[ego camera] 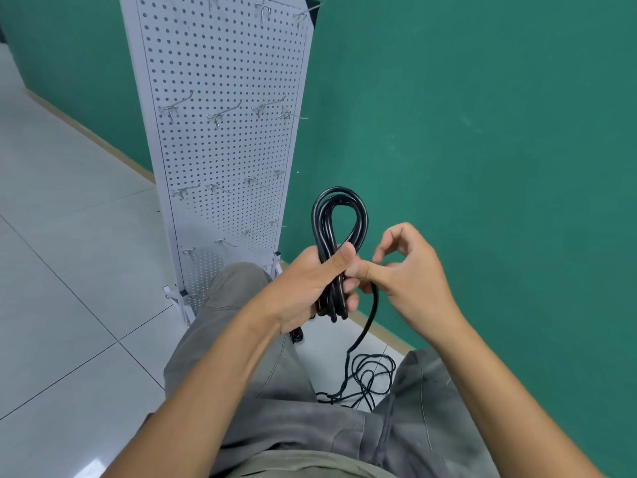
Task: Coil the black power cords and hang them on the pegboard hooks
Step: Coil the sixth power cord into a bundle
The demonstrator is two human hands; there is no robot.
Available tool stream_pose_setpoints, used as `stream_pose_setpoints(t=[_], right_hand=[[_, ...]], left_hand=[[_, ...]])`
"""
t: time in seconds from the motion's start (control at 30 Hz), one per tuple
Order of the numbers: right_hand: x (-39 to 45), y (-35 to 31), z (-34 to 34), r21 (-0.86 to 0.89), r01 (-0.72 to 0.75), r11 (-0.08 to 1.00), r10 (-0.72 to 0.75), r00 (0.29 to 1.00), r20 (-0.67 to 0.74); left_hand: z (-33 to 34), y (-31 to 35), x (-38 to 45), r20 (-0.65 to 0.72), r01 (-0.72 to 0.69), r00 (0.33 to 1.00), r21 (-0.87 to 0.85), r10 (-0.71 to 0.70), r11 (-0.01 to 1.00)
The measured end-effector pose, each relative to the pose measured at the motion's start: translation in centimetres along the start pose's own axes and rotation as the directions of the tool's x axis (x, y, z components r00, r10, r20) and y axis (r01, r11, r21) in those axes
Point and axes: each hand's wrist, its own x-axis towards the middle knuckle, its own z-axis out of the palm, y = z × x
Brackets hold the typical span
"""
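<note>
Bare forearms, grey trousers (275,391), olive shirt hem (310,464).

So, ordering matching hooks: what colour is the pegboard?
White pegboard with dark holes; head view.

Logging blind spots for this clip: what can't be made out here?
- Head view: coiled cord inside the left hand, hidden by fingers.
- Loose cord on the floor: ends covered by trouser legs.
- Pegboard top: cut off by the frame edge.
</note>
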Motion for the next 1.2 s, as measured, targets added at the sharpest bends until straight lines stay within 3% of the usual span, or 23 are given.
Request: stream_pose_setpoints(t=[0.2, 0.33, 0.43, 0.53, 0.63, 0.77, 0.87, 1.03, 1.2], right_hand=[[-0.7, 0.9, 1.3, 0.383, -0.075, 0.921, 0.014, 0.987, 0.158], [-1.9, 4.0, 1.6, 0.384, -0.154, 0.91, 0.05, 0.962, 0.27], [-2.9, 6.0, 1.4, 0.356, -0.206, 0.911, 0.109, 0.956, 0.274], [-3.2, 6.2, 0.8, 0.414, -0.232, 0.88, 0.172, 0.969, 0.178], [-2.9, 4.8, -0.4, 0.525, -0.24, 0.816, 0.223, 0.97, 0.097], [-2.1, 1.7, -1.5, 0.591, -0.192, 0.783, 0.199, 0.978, 0.054], [-1.5, -0.3, -1.3, 0.519, -0.146, 0.842, 0.153, 0.988, 0.03], [-1.1, -2.9, -0.2, 0.262, -0.118, 0.958, 0.134, 0.99, -0.044], [-0.6, -5.1, 0.3, 0.203, -0.065, 0.977, 0.074, 0.996, -0.04]], left_hand=[[0.7, 0.4, -0.2, 0.014, 0.058, 0.998, -0.298, -0.056, 0.953], [0.1, 0.8, -0.1, 0.032, 0.065, 0.998, -0.384, -0.057, 0.921], [-0.6, 1.2, -0.1, -0.038, 0.046, 0.997, -0.387, -0.066, 0.921], [-1.1, 1.4, -0.1, -0.081, 0.074, 0.992, -0.285, -0.101, 0.956], [-1.5, 1.2, 0.0, -0.099, 0.153, 0.983, -0.044, -0.156, 0.987], [-0.6, 0.6, 0.1, -0.08, 0.176, 0.983, 0.156, -0.165, 0.972], [0.4, 0.0, 0.2, -0.117, 0.183, 0.98, 0.234, -0.159, 0.955], [1.4, -0.4, 0.4, -0.051, 0.128, 0.992, 0.321, -0.118, 0.938], [1.4, -0.3, 0.5, -0.06, 0.071, 0.997, 0.322, -0.054, 0.944]])
